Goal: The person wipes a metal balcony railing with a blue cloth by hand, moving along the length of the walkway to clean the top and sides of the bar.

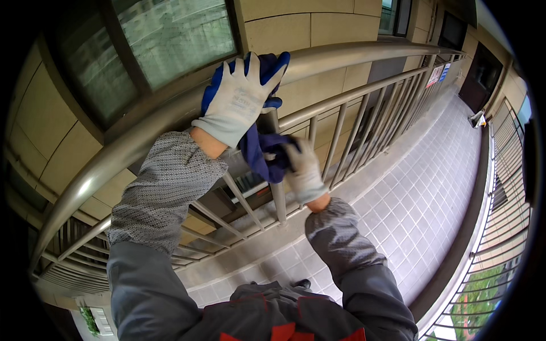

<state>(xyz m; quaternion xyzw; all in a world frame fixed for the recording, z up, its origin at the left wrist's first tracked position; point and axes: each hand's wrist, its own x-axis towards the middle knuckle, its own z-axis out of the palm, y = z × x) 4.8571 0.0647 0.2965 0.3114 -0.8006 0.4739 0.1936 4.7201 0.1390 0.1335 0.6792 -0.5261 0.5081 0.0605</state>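
My left hand (241,96), in a white knit glove with a blue coated palm, lies over the thick metal handrail (337,57). Dark blue cloth (258,155) shows under its fingers and hangs below it, in front of an upright post (279,202). Lower and to the right, my right hand (305,172), in a similar glove, grips the cloth's lower part beside that post. Motion blurs this hand, and its fingertips are partly hidden. Grey patterned sleeve covers (166,187) reach over both forearms.
Below the handrail run a thinner rail (354,96) and thin balusters (335,143). A window (175,38) and tan wall panels (277,34) stand behind. A grey tiled walkway (409,204) stretches right towards a dark door (482,76). Another railing (490,255) borders its far side. Small signs (435,76) hang farther along.
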